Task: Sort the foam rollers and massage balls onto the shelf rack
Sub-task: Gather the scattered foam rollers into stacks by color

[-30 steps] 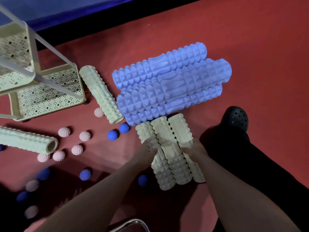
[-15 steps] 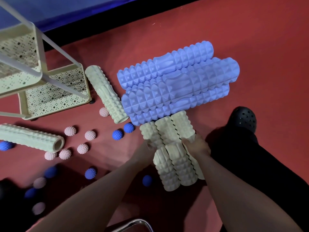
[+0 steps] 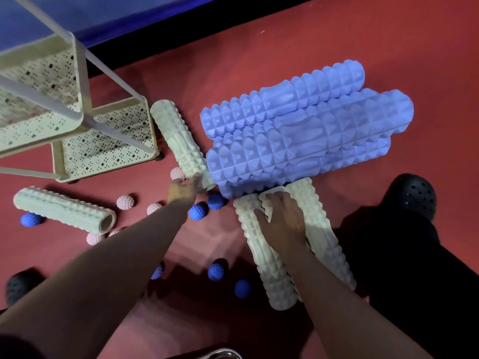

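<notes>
A stack of large blue foam rollers [image 3: 305, 136] lies on the red floor. Three cream rollers [image 3: 274, 275] lie side by side just below it. My right hand [image 3: 280, 221] rests flat on them with spread fingers. My left hand [image 3: 182, 189] reaches the near end of another cream roller [image 3: 178, 138] beside the shelf rack [image 3: 108, 151] and touches it with fingers slightly curled. A further cream roller [image 3: 64, 209] lies at the left. Blue spiky balls [image 3: 198, 209] and pink spiky balls [image 3: 125, 202] are scattered across the floor.
The cream perforated rack stands at the upper left with its upper tier [image 3: 39, 99] above the bottom one. My black shoe [image 3: 412, 195] and dark trouser leg fill the right side. A blue mat edge [image 3: 129, 22] runs along the top. A second dark shoe [image 3: 18, 286] sits at lower left.
My left hand has left the three cream rollers and moved up-left to the cream roller by the rack. My right hand has shifted onto the top of the three rollers.
</notes>
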Demonstrator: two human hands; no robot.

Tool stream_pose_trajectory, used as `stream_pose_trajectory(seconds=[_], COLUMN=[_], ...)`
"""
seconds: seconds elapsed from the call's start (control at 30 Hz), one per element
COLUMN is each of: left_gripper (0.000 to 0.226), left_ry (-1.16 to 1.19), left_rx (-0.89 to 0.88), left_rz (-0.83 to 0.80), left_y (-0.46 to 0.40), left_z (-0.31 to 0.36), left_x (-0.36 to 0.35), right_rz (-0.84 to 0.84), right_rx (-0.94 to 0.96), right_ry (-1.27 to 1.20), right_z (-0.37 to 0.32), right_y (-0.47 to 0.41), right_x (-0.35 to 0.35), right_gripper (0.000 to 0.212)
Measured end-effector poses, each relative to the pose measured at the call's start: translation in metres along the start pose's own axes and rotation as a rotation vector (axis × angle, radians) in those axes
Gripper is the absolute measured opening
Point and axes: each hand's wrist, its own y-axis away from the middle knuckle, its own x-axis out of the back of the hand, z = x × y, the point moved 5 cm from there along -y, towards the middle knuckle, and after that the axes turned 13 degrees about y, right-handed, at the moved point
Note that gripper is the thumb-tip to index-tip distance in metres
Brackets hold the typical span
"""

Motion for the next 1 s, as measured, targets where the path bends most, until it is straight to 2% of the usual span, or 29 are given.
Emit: stream_pose_trajectory(seconds=[0.13, 0.27, 0.37, 0.5, 0.57, 0.73, 0.87, 0.93, 1.0], left_gripper=[0.059, 0.057, 0.058, 0.038, 0.044, 0.061, 0.067, 0.06, 0.037], left_ry=[0.068, 0.092, 0.161, 0.244, 0.25, 0.24, 0.236, 0.275, 0.333], left_rx=[0.134, 0.163, 0.139, 0.084, 0.062, 0.039, -0.056, -0.104, -0.166], left_rz=[-0.065, -0.052, -0.017, 0.0, 0.002, -0.145, -0.22, -0.275, -0.366], left_y=[-0.022, -0.03, -0.028, -0.012, -0.004, 0.031, 0.073, 0.101, 0.14], left_z=[-0.011, -0.014, -0.015, -0.009, -0.005, 0.006, 0.02, 0.03, 0.044], left_x=[-0.021, -0.033, -0.027, -0.006, 0.012, 0.049, 0.065, 0.066, 0.063], right_rz=[0.12, 0.12, 0.089, 0.047, 0.022, 0.077, 0.07, 0.049, -0.037], right_rx=[0.012, 0.009, 0.015, 0.084, 0.114, 0.192, 0.24, 0.221, 0.137], right_ry=[0.065, 0.095, 0.144, 0.099, 0.067, 0.042, -0.005, -0.062, -0.181], right_z=[0.0, 0.0, -0.003, -0.013, -0.024, -0.059, -0.086, -0.098, -0.109], right_y=[0.001, -0.003, -0.002, -0.01, -0.015, 0.004, 0.016, 0.017, 0.017], right_x=[-0.007, -0.01, -0.011, 0.0, 0.012, 0.061, 0.111, 0.138, 0.162], right_gripper=[0.046, 0.049, 0.052, 0.054, 0.06, 0.059, 0.057, 0.057, 0.059])
